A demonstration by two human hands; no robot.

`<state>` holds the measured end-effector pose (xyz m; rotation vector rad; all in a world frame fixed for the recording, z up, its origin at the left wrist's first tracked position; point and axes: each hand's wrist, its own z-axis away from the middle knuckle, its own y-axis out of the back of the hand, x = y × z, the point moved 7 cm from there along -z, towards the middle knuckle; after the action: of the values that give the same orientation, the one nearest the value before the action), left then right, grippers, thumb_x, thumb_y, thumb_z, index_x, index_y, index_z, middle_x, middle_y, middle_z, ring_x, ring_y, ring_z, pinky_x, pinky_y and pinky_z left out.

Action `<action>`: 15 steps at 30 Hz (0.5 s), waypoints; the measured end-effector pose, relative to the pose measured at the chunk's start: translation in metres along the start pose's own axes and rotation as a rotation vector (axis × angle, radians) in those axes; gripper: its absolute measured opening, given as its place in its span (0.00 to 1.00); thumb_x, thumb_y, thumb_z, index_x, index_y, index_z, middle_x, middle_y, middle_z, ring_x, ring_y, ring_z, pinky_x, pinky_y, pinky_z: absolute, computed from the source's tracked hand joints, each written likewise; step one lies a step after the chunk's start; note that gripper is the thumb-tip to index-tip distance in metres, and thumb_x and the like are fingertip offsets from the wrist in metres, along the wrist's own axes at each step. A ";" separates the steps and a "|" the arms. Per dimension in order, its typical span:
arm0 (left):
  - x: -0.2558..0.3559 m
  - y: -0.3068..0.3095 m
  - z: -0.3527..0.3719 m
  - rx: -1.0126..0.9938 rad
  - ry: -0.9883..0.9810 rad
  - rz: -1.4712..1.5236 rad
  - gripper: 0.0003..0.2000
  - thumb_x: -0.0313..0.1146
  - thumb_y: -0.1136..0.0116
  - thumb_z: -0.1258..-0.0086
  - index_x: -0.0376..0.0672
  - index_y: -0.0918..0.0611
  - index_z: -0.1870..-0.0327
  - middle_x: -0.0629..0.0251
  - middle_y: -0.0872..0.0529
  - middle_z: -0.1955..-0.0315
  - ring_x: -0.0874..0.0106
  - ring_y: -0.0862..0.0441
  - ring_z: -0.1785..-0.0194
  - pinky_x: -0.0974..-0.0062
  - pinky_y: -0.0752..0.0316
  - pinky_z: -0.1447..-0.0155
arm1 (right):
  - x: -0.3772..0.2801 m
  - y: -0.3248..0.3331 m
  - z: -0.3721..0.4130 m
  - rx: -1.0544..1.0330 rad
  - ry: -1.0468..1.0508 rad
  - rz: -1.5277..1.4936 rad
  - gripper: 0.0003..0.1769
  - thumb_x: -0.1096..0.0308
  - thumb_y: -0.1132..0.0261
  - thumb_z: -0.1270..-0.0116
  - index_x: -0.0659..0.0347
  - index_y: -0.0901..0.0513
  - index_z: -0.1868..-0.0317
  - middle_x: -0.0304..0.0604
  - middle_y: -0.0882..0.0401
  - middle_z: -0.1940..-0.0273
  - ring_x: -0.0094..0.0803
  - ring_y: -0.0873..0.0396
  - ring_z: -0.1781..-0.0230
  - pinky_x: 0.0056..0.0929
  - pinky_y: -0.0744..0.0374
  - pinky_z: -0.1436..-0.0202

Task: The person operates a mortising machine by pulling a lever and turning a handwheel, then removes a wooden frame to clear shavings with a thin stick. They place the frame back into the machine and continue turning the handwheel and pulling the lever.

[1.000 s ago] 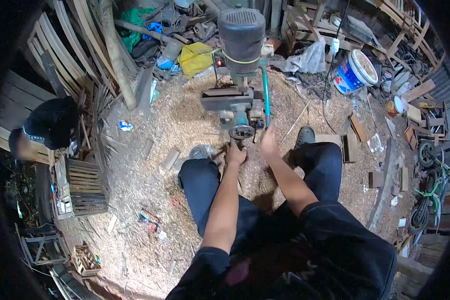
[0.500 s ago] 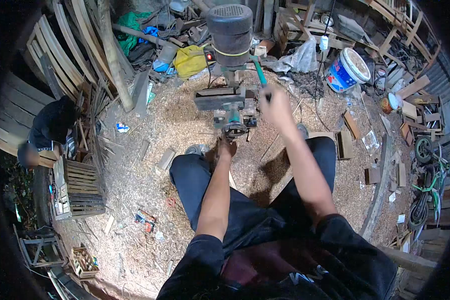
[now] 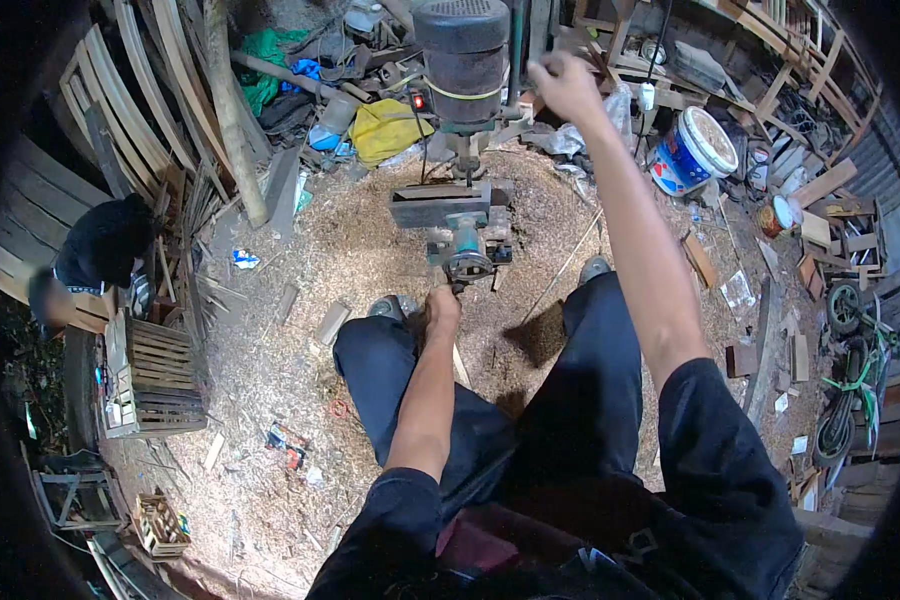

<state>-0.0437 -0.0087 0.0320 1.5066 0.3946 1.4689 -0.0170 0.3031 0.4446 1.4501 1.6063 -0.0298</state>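
The floor [image 3: 345, 255] was covered with wood shavings, with loose offcuts scattered over it. Lumber [image 3: 125, 95] leaned at the left, near a person in dark clothing [image 3: 108, 245] bent beside a slatted wooden crate [image 3: 160, 370]. A yellow sack [image 3: 385, 130] lay behind and to the left of the drill press [image 3: 460, 75]. A white-and-blue bucket [image 3: 685, 160] stood to the right, and a motorbike [image 3: 852, 370] was at the far right.

The drill press stood upright ahead of you, its switch [image 3: 419, 102] lit red. Its vise [image 3: 440, 208] sat beneath the bit [image 3: 468, 172]; what was between its jaws could not be confirmed. The handwheel [image 3: 469, 266] was at the near side of the vise.

Your left hand [image 3: 442, 309] was at the lower edge of the handwheel, its fingers curled around a dark handle [image 3: 457, 287]. Your right hand [image 3: 567, 88] was raised to the right of the motor housing, with its fingers bent and blurred; whether they held anything could not be determined.
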 end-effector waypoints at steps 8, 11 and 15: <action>0.004 0.021 -0.005 0.042 0.006 -0.219 0.07 0.30 0.39 0.38 0.39 0.12 0.65 0.49 0.12 0.66 0.54 0.12 0.59 0.60 0.17 0.57 | 0.092 -0.085 0.075 -0.403 -0.132 0.075 0.25 0.51 0.34 0.39 0.64 0.15 0.52 0.61 0.16 0.55 0.53 0.18 0.49 0.41 0.22 0.43; 0.013 0.020 -0.006 0.048 0.034 -0.313 0.07 0.29 0.40 0.36 0.39 0.12 0.64 0.51 0.12 0.66 0.56 0.12 0.60 0.61 0.16 0.59 | 0.089 -0.092 0.081 -0.367 -0.107 0.130 0.22 0.54 0.35 0.37 0.67 0.15 0.55 0.59 0.15 0.59 0.48 0.16 0.56 0.39 0.21 0.49; -0.001 -0.004 -0.018 0.040 0.005 -0.387 0.10 0.26 0.47 0.33 0.42 0.11 0.63 0.53 0.11 0.64 0.57 0.12 0.58 0.62 0.16 0.58 | 0.107 -0.103 0.062 -0.357 -0.071 0.104 0.20 0.57 0.36 0.34 0.70 0.17 0.58 0.50 0.15 0.68 0.37 0.16 0.68 0.35 0.20 0.60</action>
<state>-0.0582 -0.0006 0.0246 1.3656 0.6810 1.1646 -0.0461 0.3191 0.2870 1.2371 1.3934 0.2508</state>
